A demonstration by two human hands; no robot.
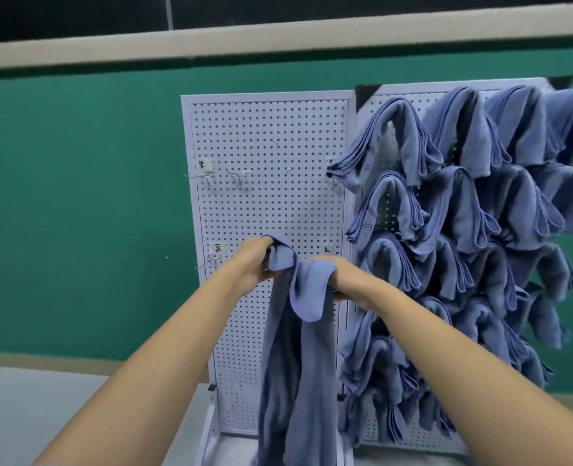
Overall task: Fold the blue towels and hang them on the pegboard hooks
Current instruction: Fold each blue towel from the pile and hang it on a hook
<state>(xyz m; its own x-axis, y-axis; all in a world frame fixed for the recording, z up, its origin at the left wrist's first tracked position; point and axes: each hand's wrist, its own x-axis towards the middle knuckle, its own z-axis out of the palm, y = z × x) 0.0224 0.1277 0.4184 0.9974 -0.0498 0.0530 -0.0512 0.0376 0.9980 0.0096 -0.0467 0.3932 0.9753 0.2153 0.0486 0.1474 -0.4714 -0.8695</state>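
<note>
A blue towel hangs long and bunched in front of the left white pegboard. My left hand grips its top edge at the upper left. My right hand grips the same top edge a little lower to the right, with a fold of cloth draped over it. Both hands are close to the board's lower row of hooks, and the hooks behind them are hidden. The right pegboard is covered with several folded blue towels hung over its hooks.
Bare metal hooks and small labels stick out of the left pegboard. Both boards stand on a pale table against a green wall. Black clips join the boards at the top.
</note>
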